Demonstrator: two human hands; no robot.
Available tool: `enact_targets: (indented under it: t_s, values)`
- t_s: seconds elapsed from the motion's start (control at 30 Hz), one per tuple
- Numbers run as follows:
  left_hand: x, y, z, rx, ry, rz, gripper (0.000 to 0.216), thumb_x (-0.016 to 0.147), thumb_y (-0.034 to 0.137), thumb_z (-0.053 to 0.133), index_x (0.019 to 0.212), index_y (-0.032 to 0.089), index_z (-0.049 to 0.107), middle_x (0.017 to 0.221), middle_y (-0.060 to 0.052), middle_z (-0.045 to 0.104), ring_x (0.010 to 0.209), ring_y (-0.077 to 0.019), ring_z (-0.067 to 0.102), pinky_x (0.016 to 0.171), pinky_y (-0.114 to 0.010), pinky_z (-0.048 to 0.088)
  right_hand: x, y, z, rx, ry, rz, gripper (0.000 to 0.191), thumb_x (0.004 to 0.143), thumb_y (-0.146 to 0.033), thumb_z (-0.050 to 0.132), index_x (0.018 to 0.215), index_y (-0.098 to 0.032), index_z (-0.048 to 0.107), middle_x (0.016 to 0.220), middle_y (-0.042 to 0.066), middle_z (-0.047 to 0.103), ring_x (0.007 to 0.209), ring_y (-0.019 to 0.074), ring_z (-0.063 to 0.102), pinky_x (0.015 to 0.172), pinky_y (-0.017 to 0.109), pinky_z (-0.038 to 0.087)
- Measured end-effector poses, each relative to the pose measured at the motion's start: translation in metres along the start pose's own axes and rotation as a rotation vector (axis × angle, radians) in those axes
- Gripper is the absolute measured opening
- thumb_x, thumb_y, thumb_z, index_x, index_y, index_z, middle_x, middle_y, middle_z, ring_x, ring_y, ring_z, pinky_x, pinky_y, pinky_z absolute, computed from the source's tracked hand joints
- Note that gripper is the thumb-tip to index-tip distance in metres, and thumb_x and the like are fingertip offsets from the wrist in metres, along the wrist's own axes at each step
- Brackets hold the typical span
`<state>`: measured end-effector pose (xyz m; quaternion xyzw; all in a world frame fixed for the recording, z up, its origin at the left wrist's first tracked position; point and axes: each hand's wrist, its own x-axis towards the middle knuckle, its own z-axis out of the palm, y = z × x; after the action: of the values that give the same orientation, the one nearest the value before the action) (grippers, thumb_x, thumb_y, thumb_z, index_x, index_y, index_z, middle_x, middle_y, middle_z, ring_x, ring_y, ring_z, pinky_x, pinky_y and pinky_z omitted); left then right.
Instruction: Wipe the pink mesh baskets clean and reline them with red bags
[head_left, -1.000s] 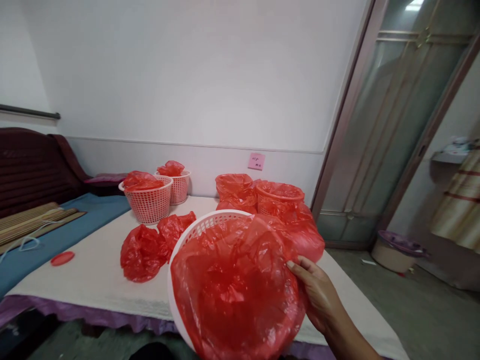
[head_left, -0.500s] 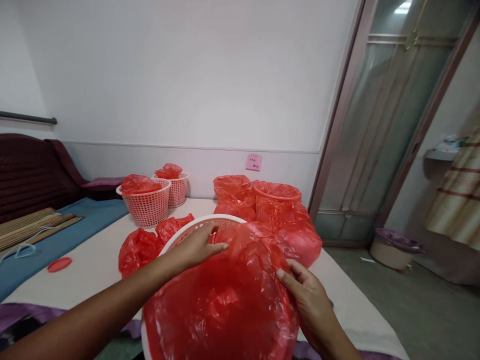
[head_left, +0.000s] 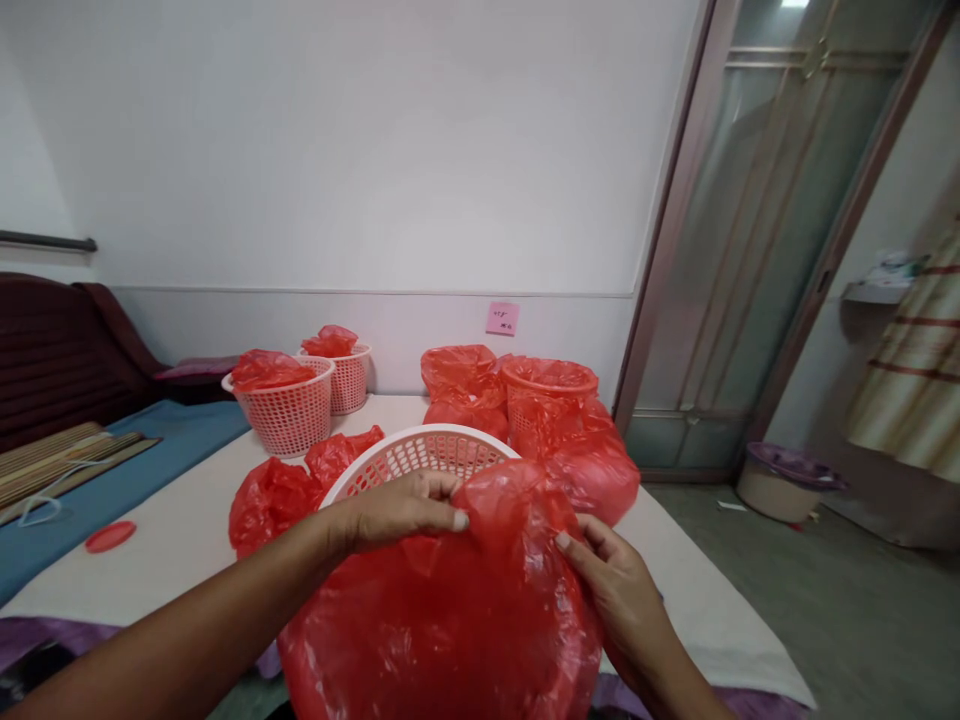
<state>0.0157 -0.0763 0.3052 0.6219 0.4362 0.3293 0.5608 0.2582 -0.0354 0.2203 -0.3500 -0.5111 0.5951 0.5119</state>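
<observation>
A large translucent red plastic bag (head_left: 442, 620) spreads over the near side of a basket (head_left: 427, 452) with a pale perforated wall and white rim. My left hand (head_left: 401, 510) pinches the bag's upper edge between thumb and fingers, inside the far rim. On the right side my right hand (head_left: 611, 575) is closed on the bag's edge, thumb on top. The far inner wall of the basket shows bare lattice; the rest lies hidden under the red film. Just left of the basket lies a crumpled red bag (head_left: 274, 505) on the white-covered table (head_left: 172, 520).
Two pink baskets (head_left: 291, 415) with red bags in them stand at the back left. Red-bagged baskets (head_left: 551, 390) crowd the back right. A red disc (head_left: 110, 536) lies at the left. A pink note (head_left: 502, 318) is on the wall. A bin (head_left: 784, 485) stands on the floor.
My left hand has lowered onto the bag's edge and closed on it. The bag has come away from the far rim, baring more lattice. My right hand keeps its grip.
</observation>
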Motion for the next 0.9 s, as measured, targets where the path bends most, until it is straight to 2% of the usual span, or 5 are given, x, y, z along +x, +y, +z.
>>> enact_targets:
  t_s: [0.13,0.33,0.63,0.77,0.9]
  values:
    - [-0.003,-0.001,-0.012,-0.052,0.113,0.047,0.024,0.076,0.036,0.066,0.071,0.020,0.048,0.065,0.002,0.060,0.055,-0.0092,0.049,0.055,-0.022,0.035,-0.001,-0.001,-0.003,-0.018,-0.002,-0.004,0.029,0.070,-0.042,0.076,0.090,-0.022,0.071,0.087,0.003,0.073,0.074,0.0209,0.065,0.066,0.029,0.049]
    - [-0.011,0.008,-0.038,0.056,0.259,0.087,0.032,0.079,0.047,0.058,0.070,0.022,0.042,0.056,0.008,0.037,0.046,-0.0068,0.032,0.048,-0.022,0.027,-0.004,-0.004,-0.002,-0.051,0.012,-0.003,0.030,0.069,-0.043,0.075,0.089,-0.021,0.069,0.085,0.003,0.073,0.076,0.0232,0.066,0.067,0.031,0.049]
    - [0.030,0.018,-0.040,0.679,0.635,0.344,0.019,0.081,0.035,0.057,0.070,0.021,0.051,0.067,0.004,0.049,0.063,-0.0122,0.041,0.061,-0.027,0.027,-0.013,-0.009,0.020,-0.107,0.003,-0.093,0.031,0.070,-0.048,0.072,0.084,-0.021,0.068,0.082,0.003,0.072,0.077,0.0242,0.066,0.065,0.029,0.050]
    - [0.043,0.015,-0.050,0.843,0.683,0.338,0.018,0.083,0.034,0.054,0.070,0.021,0.051,0.064,0.004,0.050,0.060,-0.0133,0.043,0.060,-0.028,0.025,-0.015,-0.010,0.021,-0.046,0.021,-0.071,0.030,0.070,-0.047,0.073,0.086,-0.022,0.067,0.079,0.002,0.071,0.073,0.0231,0.065,0.064,0.030,0.050]
    - [0.049,0.019,-0.060,0.910,0.643,0.308,0.020,0.084,0.034,0.054,0.069,0.021,0.049,0.061,0.004,0.049,0.057,-0.0125,0.043,0.057,-0.027,0.024,-0.017,-0.011,0.020,-0.024,0.004,-0.057,0.026,0.070,-0.044,0.074,0.083,-0.023,0.067,0.071,-0.002,0.068,0.064,0.0190,0.062,0.062,0.028,0.047]
